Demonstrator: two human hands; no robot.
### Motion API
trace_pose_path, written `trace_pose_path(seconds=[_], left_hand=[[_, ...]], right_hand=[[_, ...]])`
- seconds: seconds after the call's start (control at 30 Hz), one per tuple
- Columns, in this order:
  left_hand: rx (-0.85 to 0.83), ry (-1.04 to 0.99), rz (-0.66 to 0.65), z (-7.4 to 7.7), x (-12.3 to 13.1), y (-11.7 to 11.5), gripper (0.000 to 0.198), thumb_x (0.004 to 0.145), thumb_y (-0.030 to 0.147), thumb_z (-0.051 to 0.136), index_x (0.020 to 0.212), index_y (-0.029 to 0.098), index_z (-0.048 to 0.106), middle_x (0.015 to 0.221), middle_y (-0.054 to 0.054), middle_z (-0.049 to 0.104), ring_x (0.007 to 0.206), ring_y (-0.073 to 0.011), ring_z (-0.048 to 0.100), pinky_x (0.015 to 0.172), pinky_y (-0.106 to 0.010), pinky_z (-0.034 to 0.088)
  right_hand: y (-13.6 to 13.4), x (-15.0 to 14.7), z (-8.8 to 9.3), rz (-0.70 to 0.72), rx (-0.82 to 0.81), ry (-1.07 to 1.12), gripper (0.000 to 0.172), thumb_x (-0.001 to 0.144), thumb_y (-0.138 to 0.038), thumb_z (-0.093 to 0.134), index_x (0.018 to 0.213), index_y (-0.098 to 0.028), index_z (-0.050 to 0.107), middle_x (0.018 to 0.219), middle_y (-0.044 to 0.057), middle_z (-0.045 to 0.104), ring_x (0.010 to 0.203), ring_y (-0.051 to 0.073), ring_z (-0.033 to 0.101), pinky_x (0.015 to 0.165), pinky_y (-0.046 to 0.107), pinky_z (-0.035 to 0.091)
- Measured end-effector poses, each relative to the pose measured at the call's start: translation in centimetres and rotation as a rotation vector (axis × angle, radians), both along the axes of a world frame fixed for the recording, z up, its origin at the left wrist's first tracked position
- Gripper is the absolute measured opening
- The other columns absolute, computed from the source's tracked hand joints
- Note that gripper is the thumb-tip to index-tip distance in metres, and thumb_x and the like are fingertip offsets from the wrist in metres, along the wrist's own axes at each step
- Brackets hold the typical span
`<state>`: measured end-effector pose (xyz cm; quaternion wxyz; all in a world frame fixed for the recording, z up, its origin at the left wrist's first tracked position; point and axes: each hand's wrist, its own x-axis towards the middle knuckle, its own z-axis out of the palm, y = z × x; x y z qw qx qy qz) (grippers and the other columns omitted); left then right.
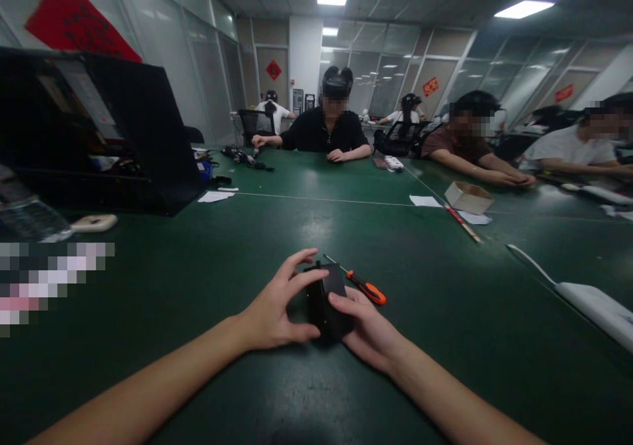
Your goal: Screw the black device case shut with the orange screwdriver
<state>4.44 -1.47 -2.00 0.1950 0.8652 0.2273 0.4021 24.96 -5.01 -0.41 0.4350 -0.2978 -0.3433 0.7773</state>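
A small black box-shaped device point(324, 306) is held up over the green table point(237, 392), tilted a little. My right hand point(368, 329) grips it from the right, thumb across its upper face and fingers beneath. On its left side, my left hand point(281, 300) is spread around the device, fingers apart and curved; an index fingertip lies at its top edge, and whether it presses there I cannot tell. Just beyond the device lies a screwdriver point(368, 289) with an orange and black handle, its thin shaft pointing away to the left.
A large black open case point(148, 128) and a clear plastic bottle point(30, 207) stand at left. Toward the right are a cardboard box point(469, 198), paper sheets point(425, 201) and a white power strip point(596, 306). Several people sit around; one person in black point(329, 128) is opposite.
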Motion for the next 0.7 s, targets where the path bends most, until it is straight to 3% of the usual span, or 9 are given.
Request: trace_pose_path(seconds=[0.1,0.23,0.4,0.47,0.6,0.7], left_hand=[[-0.342,-0.133,-0.021,0.3,1.2,-1.2,0.081,0.078,0.05,0.076,0.149,0.03,0.04,0.156,-0.015,0.035,0.139,-0.0365,0.043,0.102,-0.049,0.051],[-0.654,-0.323,-0.056,0.6,2.0,-1.8,0.073,0.085,0.031,0.073,0.148,0.032,0.037,0.152,-0.014,0.044,0.129,-0.0314,0.057,0.095,-0.043,0.057],[-0.766,-0.458,-0.112,0.3,1.7,-1.0,0.055,0.087,0.028,0.07,0.138,0.021,0.05,0.138,-0.017,0.06,0.125,-0.0301,0.061,0.101,-0.042,0.054],[-0.819,-0.523,-0.077,0.3,1.6,-0.7,0.055,0.087,0.03,0.071,0.137,0.019,0.051,0.135,-0.018,0.062,0.12,-0.0308,0.064,0.093,-0.04,0.058],[-1.088,-0.731,-0.112,1.0,1.4,-0.1,0.062,0.088,0.032,0.069,0.144,0.024,0.043,0.137,-0.018,0.061,0.114,-0.031,0.067,0.074,-0.035,0.062],[-1.322,-0.857,-0.18,2.0,0.9,0.4,0.048,0.092,0.029,0.063,0.137,0.022,0.05,0.138,-0.017,0.06,0.105,-0.0267,0.071,0.074,-0.033,0.062]], right_hand=[[0.0,-0.2,0.1,-0.061,0.014,-0.005,0.037,0.075,-0.029,0.082,0.107,-0.016,0.072,0.1,0.005,0.075,0.089,0.016,0.067,0.077,0.025,0.047],[-0.2,-0.5,0.3,-0.118,0.073,-0.043,0.049,0.07,-0.025,0.085,0.115,-0.02,0.068,0.11,0.006,0.073,0.102,0.021,0.067,0.09,0.033,0.048],[-0.2,-0.7,-0.1,-0.214,0.134,-0.119,0.053,0.068,-0.025,0.086,0.116,-0.019,0.065,0.109,0.006,0.073,0.102,0.022,0.068,0.096,0.037,0.048],[-0.1,-0.6,0.0,-0.218,0.137,-0.111,0.051,0.07,-0.025,0.085,0.117,-0.019,0.065,0.109,0.006,0.074,0.098,0.022,0.069,0.096,0.039,0.048],[0.1,0.1,0.6,-0.151,0.095,-0.018,0.039,0.075,-0.028,0.08,0.111,-0.017,0.068,0.104,0.007,0.074,0.092,0.022,0.07,0.093,0.039,0.05],[0.3,0.7,1.1,-0.084,0.035,0.061,0.034,0.077,-0.031,0.077,0.106,-0.016,0.07,0.098,0.007,0.075,0.089,0.02,0.07,0.09,0.036,0.05]])
